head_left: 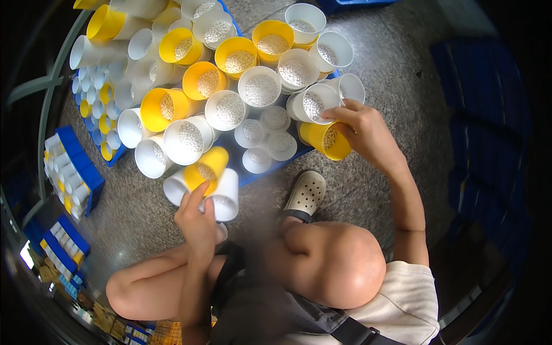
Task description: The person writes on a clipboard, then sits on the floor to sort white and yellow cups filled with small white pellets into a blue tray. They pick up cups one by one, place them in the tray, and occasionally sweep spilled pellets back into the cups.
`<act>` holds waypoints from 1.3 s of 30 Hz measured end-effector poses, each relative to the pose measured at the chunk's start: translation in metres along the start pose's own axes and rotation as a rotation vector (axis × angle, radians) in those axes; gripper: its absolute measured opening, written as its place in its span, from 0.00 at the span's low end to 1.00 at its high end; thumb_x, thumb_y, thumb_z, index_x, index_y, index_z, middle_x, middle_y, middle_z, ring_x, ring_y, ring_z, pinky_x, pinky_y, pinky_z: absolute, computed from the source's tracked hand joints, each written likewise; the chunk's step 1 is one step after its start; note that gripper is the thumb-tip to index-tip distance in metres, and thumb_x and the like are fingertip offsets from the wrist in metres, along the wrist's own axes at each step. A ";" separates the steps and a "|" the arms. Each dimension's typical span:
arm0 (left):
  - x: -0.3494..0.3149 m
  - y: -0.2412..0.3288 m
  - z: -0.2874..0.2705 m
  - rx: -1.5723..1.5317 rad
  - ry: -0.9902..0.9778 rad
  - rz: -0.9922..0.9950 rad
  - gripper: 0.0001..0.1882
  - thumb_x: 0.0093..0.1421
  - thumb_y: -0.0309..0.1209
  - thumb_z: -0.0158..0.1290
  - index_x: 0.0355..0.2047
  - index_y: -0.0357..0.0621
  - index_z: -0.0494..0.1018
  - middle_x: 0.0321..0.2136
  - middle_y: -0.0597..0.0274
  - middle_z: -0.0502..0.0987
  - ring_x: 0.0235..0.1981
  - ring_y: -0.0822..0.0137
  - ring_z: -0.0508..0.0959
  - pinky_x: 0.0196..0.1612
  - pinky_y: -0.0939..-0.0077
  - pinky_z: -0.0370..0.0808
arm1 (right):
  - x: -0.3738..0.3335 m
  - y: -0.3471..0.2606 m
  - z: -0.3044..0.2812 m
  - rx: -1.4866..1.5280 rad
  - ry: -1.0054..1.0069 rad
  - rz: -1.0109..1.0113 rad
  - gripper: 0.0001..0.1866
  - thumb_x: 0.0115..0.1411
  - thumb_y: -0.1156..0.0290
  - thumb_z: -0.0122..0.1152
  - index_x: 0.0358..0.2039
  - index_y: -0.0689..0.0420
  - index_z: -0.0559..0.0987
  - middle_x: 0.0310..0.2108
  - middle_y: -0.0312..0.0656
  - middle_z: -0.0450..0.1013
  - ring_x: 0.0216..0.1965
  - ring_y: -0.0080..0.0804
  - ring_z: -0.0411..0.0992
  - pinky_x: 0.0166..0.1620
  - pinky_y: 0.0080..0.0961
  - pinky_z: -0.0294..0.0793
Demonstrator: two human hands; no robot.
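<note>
My left hand (pixel 195 221) is closed on a yellow cup (pixel 214 161), which is tilted and slightly blurred. White beads show inside it. A white cup (pixel 224 201) stands right beside it, close to my fingers, and another white cup (pixel 174 188) is on its other side. On the right, my right hand (pixel 365 132) pinches the rim of a white cup (pixel 313 105) with white beads in it. Below that hand a yellow cup (pixel 330 141) leans outward, also with beads inside. A further white cup (pixel 352 87) tilts just behind my fingertips.
Many white and yellow bead-filled cups crowd a blue crate (pixel 299 150) ahead. Smaller white cups (pixel 256 160) sit lower at its near side. More blue crates of cups (pixel 80 167) stand on the left. Dark blue crates (pixel 483 115) are stacked at right. My shoe (pixel 306 192) is near the crate.
</note>
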State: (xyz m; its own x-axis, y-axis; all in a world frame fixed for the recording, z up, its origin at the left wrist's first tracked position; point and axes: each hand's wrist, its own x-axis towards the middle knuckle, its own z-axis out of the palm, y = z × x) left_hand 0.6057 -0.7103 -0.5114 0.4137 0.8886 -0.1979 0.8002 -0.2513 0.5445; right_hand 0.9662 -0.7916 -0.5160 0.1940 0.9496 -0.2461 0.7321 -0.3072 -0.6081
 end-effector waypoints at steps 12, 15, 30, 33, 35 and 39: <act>0.044 -0.037 0.103 -0.020 -0.113 -0.065 0.16 0.56 0.20 0.61 0.47 0.36 0.79 0.41 0.41 0.80 0.40 0.39 0.81 0.45 0.56 0.76 | 0.004 0.008 0.049 -0.346 0.018 -0.073 0.23 0.51 0.82 0.61 0.50 0.56 0.82 0.49 0.65 0.74 0.34 0.51 0.82 0.38 0.37 0.84; 0.049 -0.022 0.092 0.027 -0.221 -0.079 0.20 0.56 0.23 0.63 0.50 0.37 0.78 0.49 0.38 0.78 0.46 0.39 0.79 0.49 0.56 0.76 | 0.006 -0.015 0.031 -0.405 -0.039 0.025 0.19 0.57 0.79 0.61 0.50 0.54 0.82 0.50 0.61 0.75 0.37 0.51 0.82 0.41 0.37 0.84; 0.279 -0.010 -0.117 -0.028 0.064 -0.038 0.26 0.57 0.26 0.63 0.58 0.50 0.78 0.40 0.50 0.82 0.24 0.71 0.80 0.33 0.73 0.80 | 0.269 -0.141 0.053 -0.218 0.122 -0.222 0.11 0.59 0.75 0.57 0.40 0.59 0.84 0.38 0.55 0.81 0.44 0.51 0.80 0.46 0.41 0.82; 0.305 -0.023 -0.090 -0.098 0.035 -0.110 0.26 0.57 0.26 0.63 0.58 0.45 0.77 0.34 0.55 0.81 0.19 0.71 0.78 0.28 0.75 0.78 | 0.274 -0.142 0.062 -0.266 0.169 -0.145 0.11 0.59 0.74 0.56 0.39 0.59 0.85 0.37 0.55 0.81 0.41 0.52 0.81 0.46 0.42 0.82; 0.307 -0.023 -0.084 -0.129 0.010 -0.087 0.26 0.57 0.27 0.63 0.58 0.42 0.77 0.30 0.57 0.81 0.17 0.71 0.77 0.25 0.75 0.76 | 0.272 -0.140 0.060 -0.248 0.179 -0.150 0.11 0.59 0.74 0.56 0.38 0.60 0.84 0.37 0.54 0.81 0.40 0.53 0.81 0.45 0.43 0.82; 0.311 -0.022 -0.082 -0.200 -0.068 -0.012 0.25 0.57 0.30 0.64 0.56 0.40 0.77 0.26 0.58 0.80 0.17 0.72 0.76 0.24 0.74 0.75 | 0.268 -0.138 0.034 -0.238 0.238 -0.287 0.16 0.55 0.77 0.61 0.45 0.62 0.83 0.38 0.58 0.81 0.37 0.53 0.81 0.43 0.41 0.82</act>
State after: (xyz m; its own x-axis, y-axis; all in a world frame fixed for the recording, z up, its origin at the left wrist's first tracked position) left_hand 0.6812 -0.3972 -0.5185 0.4384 0.8615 -0.2562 0.7061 -0.1537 0.6912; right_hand 0.8945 -0.4971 -0.5235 0.0856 0.9908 0.1047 0.9030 -0.0327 -0.4284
